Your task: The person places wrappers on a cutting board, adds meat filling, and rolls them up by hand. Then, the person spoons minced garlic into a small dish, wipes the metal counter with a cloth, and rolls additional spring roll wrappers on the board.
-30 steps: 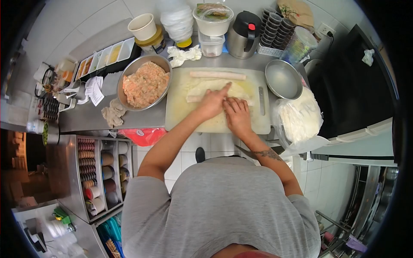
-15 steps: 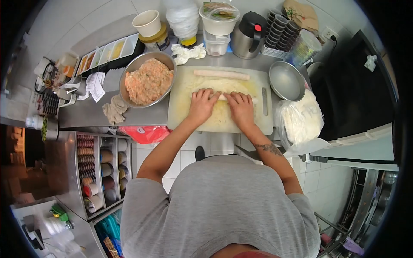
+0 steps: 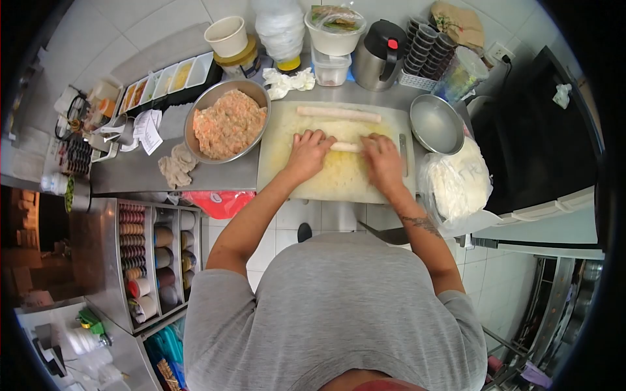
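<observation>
On the pale cutting board lies a thin filled roll, crosswise between my hands. My left hand is curled over its left end, fingers bent and close together. At the roll's right end, my right hand has its fingers bent down on it. A finished-looking long roll rests along the board's far edge, touched by neither hand. Some pale wrapper sheet shows between the two rolls. The metal bowl of orange-pink minced filling stands left of the board.
Right of the board are a round metal bowl and a plastic bag of white sheets. Behind stand a steel jug, tubs and stacked cups. A crumpled cloth and paper slips lie left.
My hands have gone from a flat sheet to the near roll, which is now wrapped. Since half a second ago they have moved apart, my right hand going right, and more of the roll shows.
</observation>
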Demonstrator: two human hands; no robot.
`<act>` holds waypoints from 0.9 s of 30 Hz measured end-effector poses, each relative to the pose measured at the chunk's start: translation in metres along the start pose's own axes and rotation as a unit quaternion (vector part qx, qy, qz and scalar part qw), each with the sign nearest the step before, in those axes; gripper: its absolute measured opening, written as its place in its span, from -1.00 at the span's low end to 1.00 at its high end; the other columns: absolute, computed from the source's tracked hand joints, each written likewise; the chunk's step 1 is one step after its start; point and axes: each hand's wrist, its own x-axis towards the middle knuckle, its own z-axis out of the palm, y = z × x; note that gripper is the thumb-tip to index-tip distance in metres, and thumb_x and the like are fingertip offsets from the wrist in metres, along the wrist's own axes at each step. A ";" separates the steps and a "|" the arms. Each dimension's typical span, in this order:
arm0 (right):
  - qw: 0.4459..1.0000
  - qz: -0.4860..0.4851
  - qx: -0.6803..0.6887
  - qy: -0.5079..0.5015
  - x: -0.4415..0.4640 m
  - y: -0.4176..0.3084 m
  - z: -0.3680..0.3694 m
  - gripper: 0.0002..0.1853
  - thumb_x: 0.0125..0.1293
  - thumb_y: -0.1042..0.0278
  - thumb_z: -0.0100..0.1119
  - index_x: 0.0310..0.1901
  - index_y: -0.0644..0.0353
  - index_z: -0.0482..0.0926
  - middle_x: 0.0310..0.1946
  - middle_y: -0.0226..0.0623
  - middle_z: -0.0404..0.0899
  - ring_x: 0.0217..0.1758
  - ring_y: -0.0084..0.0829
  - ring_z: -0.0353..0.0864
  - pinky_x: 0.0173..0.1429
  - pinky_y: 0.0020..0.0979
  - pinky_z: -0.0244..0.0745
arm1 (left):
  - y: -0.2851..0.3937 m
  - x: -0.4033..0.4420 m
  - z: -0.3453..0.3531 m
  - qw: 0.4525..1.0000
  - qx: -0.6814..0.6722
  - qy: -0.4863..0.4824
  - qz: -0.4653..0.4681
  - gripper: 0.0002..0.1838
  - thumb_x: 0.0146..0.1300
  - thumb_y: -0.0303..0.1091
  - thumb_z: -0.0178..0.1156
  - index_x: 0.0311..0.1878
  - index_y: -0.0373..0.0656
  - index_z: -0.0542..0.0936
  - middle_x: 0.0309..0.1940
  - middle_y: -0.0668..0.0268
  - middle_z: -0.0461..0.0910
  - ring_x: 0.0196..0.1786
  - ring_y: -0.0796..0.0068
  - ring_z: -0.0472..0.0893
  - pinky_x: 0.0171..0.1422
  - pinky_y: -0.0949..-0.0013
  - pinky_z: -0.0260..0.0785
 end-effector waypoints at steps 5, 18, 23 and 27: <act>0.998 -0.054 -0.015 -0.016 0.003 -0.019 0.027 -0.63 0.13 0.49 0.13 0.02 0.12 0.60 -0.06 -0.31 0.56 0.02 -0.23 0.50 0.19 -0.21 0.38 | -0.002 0.003 -0.002 0.998 -0.038 0.056 0.007 -0.63 0.21 -0.43 0.15 0.11 0.02 0.57 -0.11 0.31 0.46 0.04 0.26 0.40 0.07 0.14 0.14; 0.989 0.055 0.123 -0.065 0.000 0.025 0.005 -0.69 0.26 0.41 0.14 0.05 0.03 0.60 -0.04 -0.30 0.59 0.05 -0.22 0.54 0.05 -0.27 0.49 | -0.009 -0.001 0.003 0.998 0.009 0.063 0.020 -0.56 0.10 -0.56 0.11 0.09 -0.03 0.55 -0.10 0.30 0.47 0.05 0.24 0.41 0.09 0.12 0.14; 0.998 0.050 -0.018 -0.041 -0.006 0.031 0.007 -0.66 0.23 0.43 0.17 0.06 0.11 0.59 -0.03 -0.26 0.58 0.05 -0.20 0.52 0.08 -0.24 0.47 | -0.010 0.004 -0.001 0.999 0.005 0.034 0.018 -0.60 0.11 -0.53 0.09 0.07 -0.07 0.56 -0.11 0.30 0.46 0.03 0.23 0.40 0.08 0.13 0.12; 0.998 -0.061 -0.029 -0.001 0.011 -0.001 0.003 -0.58 0.11 0.47 0.17 0.07 0.10 0.58 -0.06 -0.30 0.57 0.04 -0.22 0.51 0.13 -0.21 0.43 | -0.011 0.008 -0.005 1.000 0.007 0.007 0.012 -0.62 0.16 -0.49 0.09 0.08 -0.06 0.56 -0.09 0.28 0.47 0.02 0.25 0.42 0.06 0.14 0.15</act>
